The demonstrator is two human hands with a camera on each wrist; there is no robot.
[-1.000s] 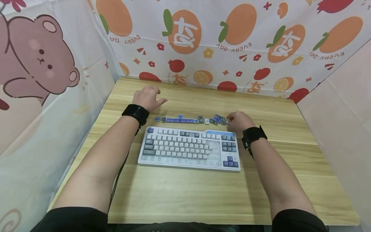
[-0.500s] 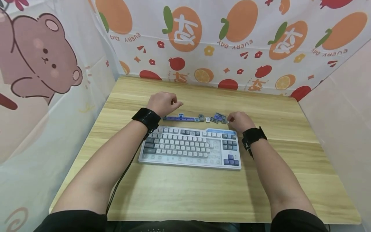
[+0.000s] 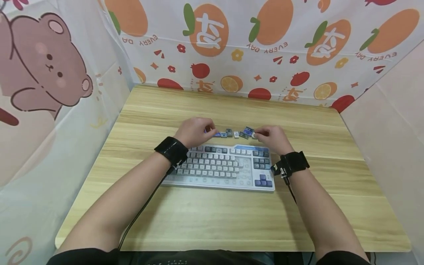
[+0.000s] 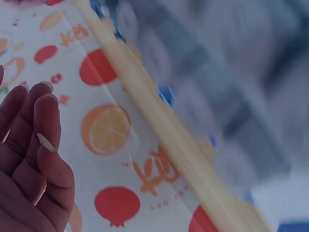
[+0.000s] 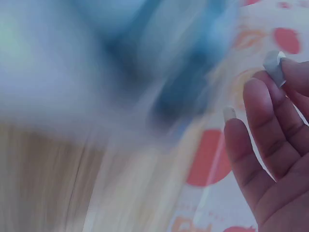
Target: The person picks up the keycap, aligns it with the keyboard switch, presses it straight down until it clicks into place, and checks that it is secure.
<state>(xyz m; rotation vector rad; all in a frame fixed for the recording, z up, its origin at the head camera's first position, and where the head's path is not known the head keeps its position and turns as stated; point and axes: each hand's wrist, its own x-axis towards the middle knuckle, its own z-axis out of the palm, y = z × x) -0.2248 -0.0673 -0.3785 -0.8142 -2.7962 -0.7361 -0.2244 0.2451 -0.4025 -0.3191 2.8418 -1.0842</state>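
Observation:
My right hand (image 3: 273, 138) pinches a small pale keycap (image 5: 274, 70) between thumb and fingertips, beside the loose keycaps behind the keyboard's right end. Over the left part of that row is my left hand (image 3: 195, 131), palm turned inward. In the left wrist view, its fingers (image 4: 47, 113) are loosely bent, the thumb close to the index finger, and nothing shows between them. The white keyboard (image 3: 218, 184) lies in front of both hands, with bare patches along its bottom row and right of the letter keys. My left hand and wrist cover its upper left corner.
Loose keycaps lie in a row behind the keyboard, among them a white one (image 3: 236, 134) and a dark grey one (image 3: 243, 135). A fruit-print cloth (image 3: 245, 70) hangs behind the wooden table (image 3: 212, 221). Cables trail from both wrist straps.
My left hand has moved right and toward me, from the table left of the row to above the keycaps. My right hand has shifted slightly left, and a pale keycap now shows at its fingertips.

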